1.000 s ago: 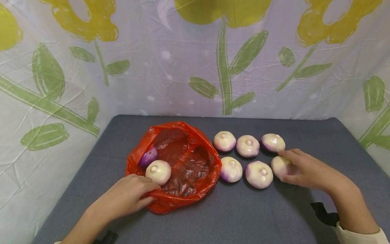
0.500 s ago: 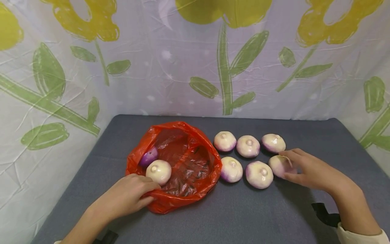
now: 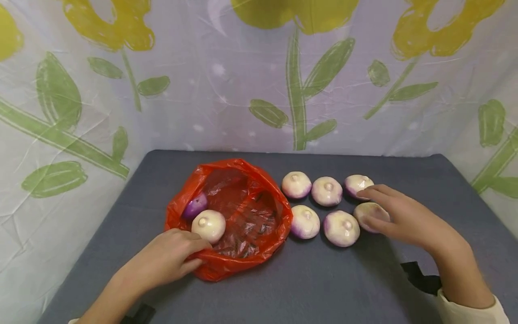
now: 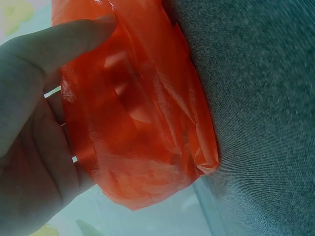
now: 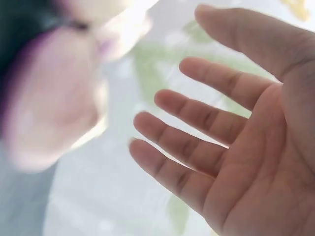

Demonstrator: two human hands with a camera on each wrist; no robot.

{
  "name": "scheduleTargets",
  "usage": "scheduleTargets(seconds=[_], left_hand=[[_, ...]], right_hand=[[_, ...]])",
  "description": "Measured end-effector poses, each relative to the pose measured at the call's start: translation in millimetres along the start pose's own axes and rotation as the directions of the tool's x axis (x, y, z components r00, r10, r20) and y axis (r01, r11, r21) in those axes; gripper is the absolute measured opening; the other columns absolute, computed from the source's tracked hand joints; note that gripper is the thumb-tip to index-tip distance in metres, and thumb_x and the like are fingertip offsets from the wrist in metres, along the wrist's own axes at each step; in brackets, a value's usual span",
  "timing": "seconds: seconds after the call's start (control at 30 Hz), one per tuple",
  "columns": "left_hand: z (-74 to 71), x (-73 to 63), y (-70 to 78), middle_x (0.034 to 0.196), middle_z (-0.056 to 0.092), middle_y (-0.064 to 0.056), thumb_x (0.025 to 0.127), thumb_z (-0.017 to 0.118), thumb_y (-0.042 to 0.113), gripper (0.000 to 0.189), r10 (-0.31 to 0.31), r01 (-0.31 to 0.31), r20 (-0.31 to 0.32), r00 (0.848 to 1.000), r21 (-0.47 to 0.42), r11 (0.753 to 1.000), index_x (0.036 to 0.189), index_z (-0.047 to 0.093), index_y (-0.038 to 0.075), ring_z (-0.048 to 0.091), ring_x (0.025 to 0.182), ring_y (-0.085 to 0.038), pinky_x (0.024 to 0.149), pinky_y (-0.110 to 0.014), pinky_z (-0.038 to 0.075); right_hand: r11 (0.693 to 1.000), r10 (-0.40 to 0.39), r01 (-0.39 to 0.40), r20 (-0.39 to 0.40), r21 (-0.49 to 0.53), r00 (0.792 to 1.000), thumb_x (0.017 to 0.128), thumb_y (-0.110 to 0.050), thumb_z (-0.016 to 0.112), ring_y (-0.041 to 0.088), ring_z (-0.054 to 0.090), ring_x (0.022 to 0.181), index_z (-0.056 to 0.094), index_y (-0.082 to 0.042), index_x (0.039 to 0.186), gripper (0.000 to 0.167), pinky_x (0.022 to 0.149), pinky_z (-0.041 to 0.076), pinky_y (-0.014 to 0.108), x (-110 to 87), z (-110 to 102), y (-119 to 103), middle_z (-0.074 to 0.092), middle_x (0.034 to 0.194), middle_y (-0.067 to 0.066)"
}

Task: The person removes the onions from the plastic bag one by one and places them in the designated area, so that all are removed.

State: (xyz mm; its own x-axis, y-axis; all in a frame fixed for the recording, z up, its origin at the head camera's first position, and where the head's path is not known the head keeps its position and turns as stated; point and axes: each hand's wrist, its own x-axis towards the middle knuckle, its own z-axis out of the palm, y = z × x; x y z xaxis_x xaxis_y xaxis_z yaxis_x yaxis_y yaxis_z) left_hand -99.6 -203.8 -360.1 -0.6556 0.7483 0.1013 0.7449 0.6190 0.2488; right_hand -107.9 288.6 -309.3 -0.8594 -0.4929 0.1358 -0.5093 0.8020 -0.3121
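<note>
My left hand [image 3: 174,254] pinches the near left rim of a red plastic bag [image 3: 259,258], its thumb lying on the outside in the left wrist view. Within the open-mouthed bag are a white turnip [image 3: 208,226] and a purple one [image 3: 196,206]. My right hand [image 3: 408,220] hovers with straight, spread fingers above the rightmost near turnip [image 3: 370,217], which it partly covers. In the right wrist view, the palm holds nothing and a blurred turnip [image 5: 54,103] is apart from the fingertips. The far right turnip [image 3: 356,185] is partly behind my fingers.
Other white-and-purple turnips stand in two short rows right of the bag, among them a near middle one [image 3: 341,228] and a near left one [image 3: 305,222] by the bag's rim. A grey cloth-covered table [image 3: 283,292] ends at a flower-printed curtain [image 3: 226,103].
My right hand has let go of the near right turnip and lifted slightly, its fingers spreading. That turnip has shifted a little to the left. My left hand stays on the bag.
</note>
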Motion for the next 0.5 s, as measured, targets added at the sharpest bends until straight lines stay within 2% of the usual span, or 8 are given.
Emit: scheduleTargets(seconds=[0.13,0.23,0.33,0.43,0.5], left_hand=[[-0.7,0.7,0.0,0.086,0.063,0.018,0.084,0.08,0.019,0.015,0.008,-0.008,-0.003,1.0,0.004,1.0,0.095,0.072,0.026,0.059,0.076,-0.002,0.074,-0.035,0.055],[-0.7,0.2,0.3,0.086,0.063,0.018,0.084,0.08,0.019,0.015,0.015,-0.015,-0.006,1.0,0.005,1.0,0.096,0.072,0.025,0.059,0.076,-0.002,0.073,-0.035,0.055],[-0.6,-0.2,0.6,0.086,0.063,0.018,0.084,0.08,0.019,0.015,0.018,-0.018,-0.011,1.0,-0.003,1.0,0.096,0.072,0.024,0.059,0.075,-0.002,0.073,-0.034,0.055],[-0.5,-0.2,1.3,0.085,0.062,0.018,0.084,0.08,0.018,0.015,0.02,-0.02,-0.016,1.0,-0.008,1.0,0.096,0.072,0.024,0.058,0.075,-0.001,0.073,-0.034,0.055],[-0.5,-0.2,1.5,0.085,0.062,0.018,0.084,0.08,0.018,0.015,0.024,-0.024,-0.02,1.0,-0.006,1.0,0.096,0.072,0.024,0.058,0.075,-0.001,0.072,-0.034,0.055]], right_hand=[[0.995,-0.099,0.099,-0.017,-0.017,0.995,0.09,-0.017,0.075,0.033,0.056,0.119,0.062,-0.004,0.129,0.043,0.092,0.048,0.054,22.5,1,-30,0.058,0.131,0.012],[0.978,-0.209,0.208,-0.024,-0.032,0.978,0.089,-0.016,0.076,0.023,0.059,0.111,0.065,-0.006,0.124,0.038,0.089,0.052,0.045,45.0,8,-55,0.06,0.124,0.006],[0.954,-0.298,0.298,0.015,-0.036,0.954,0.09,-0.017,0.074,0.017,0.06,0.103,0.067,-0.01,0.122,0.034,0.086,0.053,0.038,68.7,14,-80,0.061,0.121,0.002],[0.932,-0.352,0.357,0.074,-0.059,0.933,0.091,-0.017,0.073,0.017,0.06,0.1,0.068,-0.011,0.121,0.031,0.086,0.054,0.034,93.5,20,-105,0.063,0.117,0.001],[0.911,-0.396,0.405,0.111,-0.073,0.911,0.092,-0.018,0.072,0.017,0.061,0.097,0.069,-0.012,0.12,0.029,0.085,0.054,0.033,111.3,24,-121,0.065,0.114,0.002]])
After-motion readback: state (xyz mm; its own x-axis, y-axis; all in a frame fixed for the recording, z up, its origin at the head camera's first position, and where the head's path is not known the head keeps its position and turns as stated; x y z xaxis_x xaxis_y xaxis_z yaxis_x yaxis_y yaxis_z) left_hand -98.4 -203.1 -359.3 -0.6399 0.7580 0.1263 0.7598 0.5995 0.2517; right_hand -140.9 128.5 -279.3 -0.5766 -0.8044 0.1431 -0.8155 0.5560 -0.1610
